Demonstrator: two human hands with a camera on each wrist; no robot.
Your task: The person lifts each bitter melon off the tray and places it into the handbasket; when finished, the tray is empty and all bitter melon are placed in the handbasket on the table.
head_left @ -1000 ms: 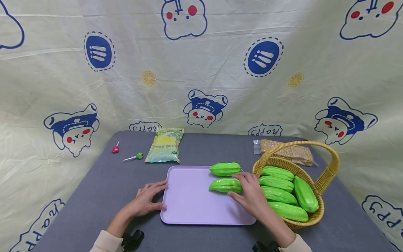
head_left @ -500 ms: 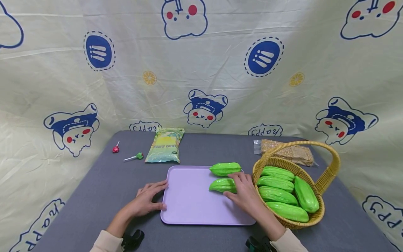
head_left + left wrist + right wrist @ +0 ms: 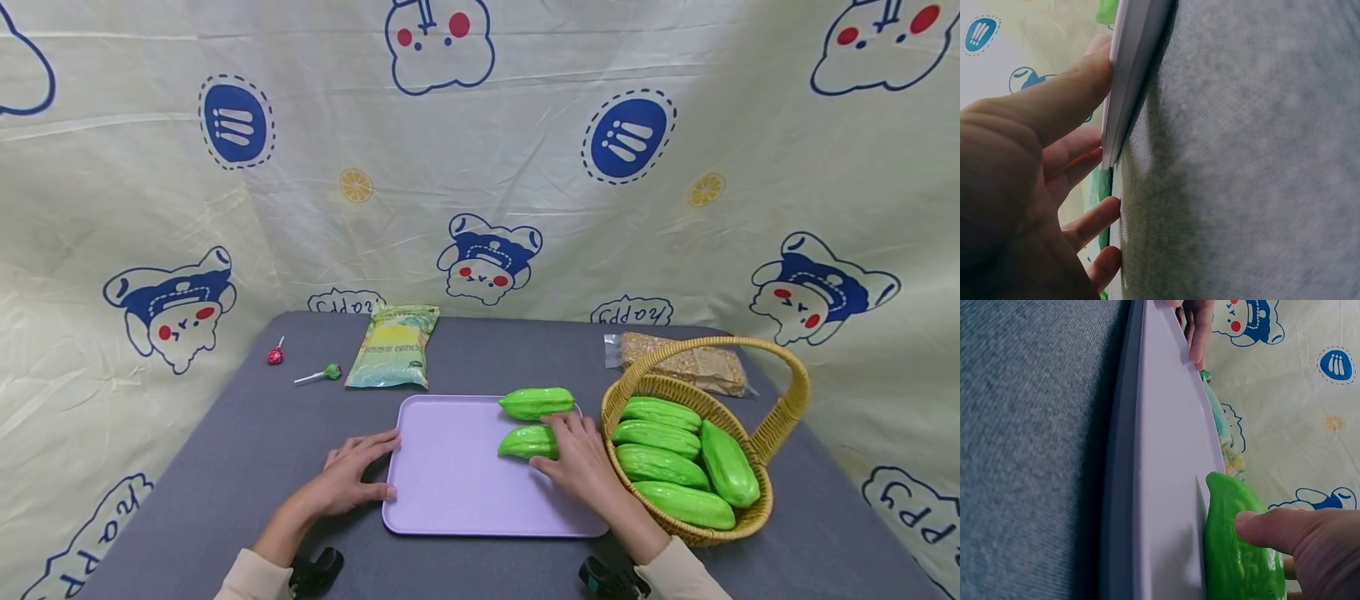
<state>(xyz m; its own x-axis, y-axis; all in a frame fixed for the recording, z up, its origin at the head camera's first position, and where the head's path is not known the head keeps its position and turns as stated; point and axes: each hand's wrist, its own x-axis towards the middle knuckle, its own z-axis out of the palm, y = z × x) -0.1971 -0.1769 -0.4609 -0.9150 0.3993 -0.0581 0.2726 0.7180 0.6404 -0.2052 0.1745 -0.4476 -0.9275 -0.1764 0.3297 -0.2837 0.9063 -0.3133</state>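
Note:
A lilac tray [image 3: 457, 475] lies on the table, with two green bitter melons on its right side. My right hand [image 3: 581, 458] grips the nearer bitter melon [image 3: 527, 442], its thumb on the near side and fingertips on the far side. In the right wrist view that bitter melon [image 3: 1235, 544] shows a bumpy, ridged skin; its right end is hidden by the hand in the head view. The farther bitter melon [image 3: 536, 402] lies just behind it. My left hand [image 3: 352, 475] rests against the tray's left rim, thumb and fingers extended and spread along the edge.
A wicker basket [image 3: 789, 400] with a tall handle holds several more bitter melons, right of the tray. Behind it lies a clear bag of grains [image 3: 697, 367]. A green-yellow snack bag [image 3: 393, 346], a green lollipop [image 3: 332, 372] and a red lollipop [image 3: 275, 356] lie at back left.
My right hand has shifted left along the nearer bitter melon, covering more of its right end. The left hand, tray and both melons on it stay in place.

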